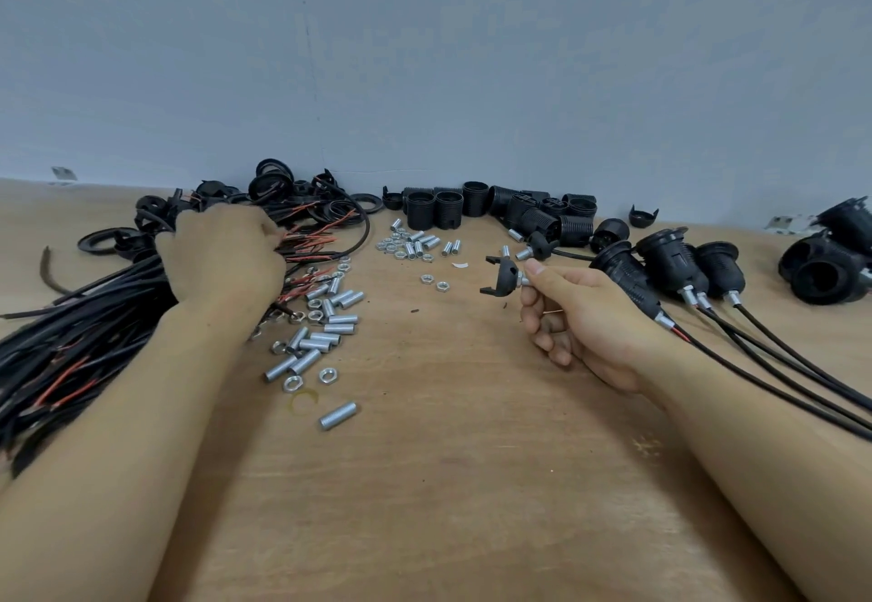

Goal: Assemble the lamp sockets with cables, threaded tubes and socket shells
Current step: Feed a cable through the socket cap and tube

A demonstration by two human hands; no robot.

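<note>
My right hand point(573, 318) pinches a short threaded tube screwed into a black socket cap point(501, 277), held above the wooden table point(448, 460). My left hand point(222, 257) reaches into a bundle of black cables point(71, 346) with red and black wire ends; its fingertips are hidden among the wires point(311, 243). Loose silver threaded tubes point(325, 332) and nuts lie beside the left wrist. Black socket shells point(472, 207) stand along the back wall. Three assembled sockets point(670, 266) with cables lie at the right.
A second scatter of tubes and nuts point(415, 245) lies at the back centre. Black rings and caps point(273, 186) pile up at the back left. More black socket parts point(825, 266) sit at the far right. A grey wall runs behind the table.
</note>
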